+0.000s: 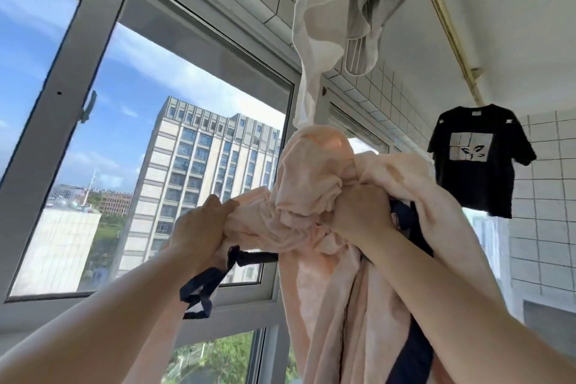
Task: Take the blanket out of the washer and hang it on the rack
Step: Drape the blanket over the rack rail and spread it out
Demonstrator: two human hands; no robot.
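The pale peach blanket (314, 184) is bunched and raised in front of me, its lower part hanging down between my arms. My left hand (199, 224) grips a twisted end of it on the left. My right hand (361, 212) grips the bunched middle, half wrapped in folds. A dark navy strap or garment (202, 287) dangles knotted below my left hand, and more navy cloth shows behind my right wrist. The rack pole (442, 19) runs overhead along the ceiling at the upper right.
White and grey cloths (330, 25) hang from above, right over the blanket. A black printed T-shirt (480, 159) hangs on the pole at the right. A large window (103, 109) fills the left; a white tiled wall (548, 196) stands at the right.
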